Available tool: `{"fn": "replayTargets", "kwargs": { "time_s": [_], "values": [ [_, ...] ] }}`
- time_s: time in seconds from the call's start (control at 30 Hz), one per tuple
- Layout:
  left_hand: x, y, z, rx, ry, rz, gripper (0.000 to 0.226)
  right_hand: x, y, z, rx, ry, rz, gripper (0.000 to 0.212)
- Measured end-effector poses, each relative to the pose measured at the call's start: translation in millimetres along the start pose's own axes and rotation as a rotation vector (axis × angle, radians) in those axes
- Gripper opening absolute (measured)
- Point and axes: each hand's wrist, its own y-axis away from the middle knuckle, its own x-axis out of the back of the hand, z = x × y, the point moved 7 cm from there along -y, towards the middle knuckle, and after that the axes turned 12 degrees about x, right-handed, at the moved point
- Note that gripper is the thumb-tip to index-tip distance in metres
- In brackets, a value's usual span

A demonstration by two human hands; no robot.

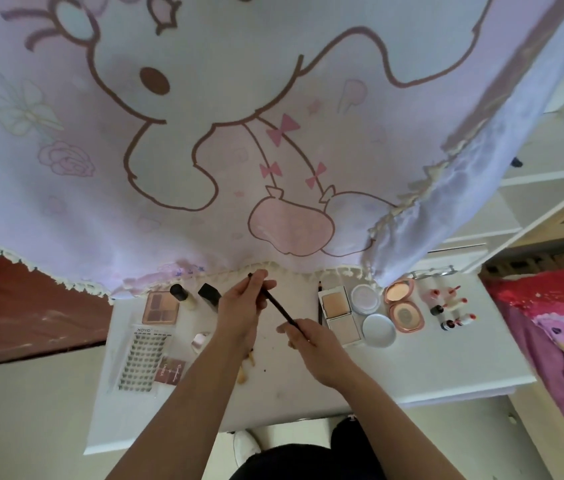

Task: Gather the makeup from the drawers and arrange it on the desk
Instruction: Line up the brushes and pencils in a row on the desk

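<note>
Black makeup pencil point(278, 306) hung mid-frame above the white desk point(412, 368), its ends pinched by the left grip point(244, 306) and right grip point(303, 336).

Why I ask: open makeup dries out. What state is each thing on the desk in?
Pencil: gripped at both ends by left hand and right hand.
Pink compact: open, flat.
White compact: open.
Jar: open, lid beside it.
Round-capped bottle: capped.
Square-capped bottle: capped.

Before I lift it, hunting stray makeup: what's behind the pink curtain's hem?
In front of the curtain fringe sit two dark-capped bottles and a lying pencil. Whatever is behind the cloth is hidden.
</note>
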Motion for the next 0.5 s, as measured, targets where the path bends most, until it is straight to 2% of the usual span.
{"fn": "replayTargets", "kwargs": {
  "time_s": [0.07,0.13,0.2,0.37,0.43,0.5],
  "values": [
    [1.3,0.7,-0.5,0.026,0.050,0.026,0.018,7.3,1.9,-10.0,0.049,0.161,-0.002,0.025],
    [4.3,0.0,-2.0,0.051,0.094,0.054,0.019,15.3,2.7,-23.2,0.138,0.436,0.010,0.030],
    [6.6,-1.0,-4.1,0.075,0.142,0.070,0.019,23.3,3.8,-31.7,0.176,0.547,0.048,0.033],
    [7.6,0.4,-9.8,0.116,0.221,0.097,0.013,24.6,10.4,-41.1,0.207,0.465,-0.016,0.031],
    [19.5,-3.7,-1.8,0.120,0.361,0.123,0.010,33.5,16.8,-36.0,0.143,0.384,-0.021,0.033],
    [37.6,-10.2,18.6,0.070,0.461,0.139,0.011,47.5,27.1,-21.5,0.032,0.248,0.051,0.034]
  ]
}}
